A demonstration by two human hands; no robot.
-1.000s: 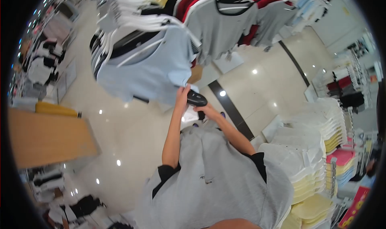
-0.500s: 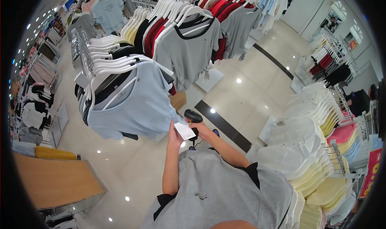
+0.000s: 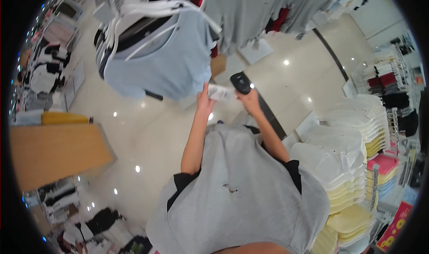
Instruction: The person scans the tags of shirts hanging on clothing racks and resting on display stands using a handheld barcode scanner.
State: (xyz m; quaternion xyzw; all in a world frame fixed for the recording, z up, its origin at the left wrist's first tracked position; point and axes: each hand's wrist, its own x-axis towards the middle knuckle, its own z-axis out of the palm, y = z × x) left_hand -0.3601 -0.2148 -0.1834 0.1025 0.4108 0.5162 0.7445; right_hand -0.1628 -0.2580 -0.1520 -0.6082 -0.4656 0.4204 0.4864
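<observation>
My left hand (image 3: 205, 103) is closed on a white paper price tag (image 3: 219, 93), which looks blurred. The tag lies close below the sleeve of a light blue shirt (image 3: 154, 73) that hangs on a white hanger (image 3: 117, 39). In my right hand (image 3: 250, 103) is a black handheld barcode scanner (image 3: 241, 82), its head pointing up and away from me. The tag's far edge reaches almost to the fingers of my right hand.
Grey shirts (image 3: 243, 13) with dark collars hang beyond the blue one. White and yellow tops (image 3: 333, 151) fill a rack to my right. A wooden table (image 3: 58, 153) stands at left on the shiny tiled floor (image 3: 147, 133).
The view has tilted down, so the rack sits higher in it. The scanner has moved away to the right of the tag, and both hands are further apart.
</observation>
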